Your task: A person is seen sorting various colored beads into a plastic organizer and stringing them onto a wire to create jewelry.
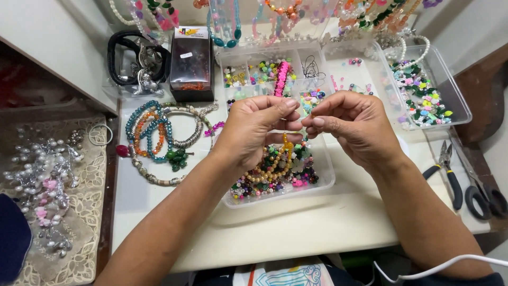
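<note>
pinching a yellow bead strand [286,144] between them — left hand [254,130], right hand [355,123] — over the bead tray [323,182].

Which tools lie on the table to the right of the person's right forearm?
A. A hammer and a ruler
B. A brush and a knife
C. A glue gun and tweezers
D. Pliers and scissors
D: small pliers with dark handles lie beside black-handled scissors at the table's right edge, past the right forearm.
</note>
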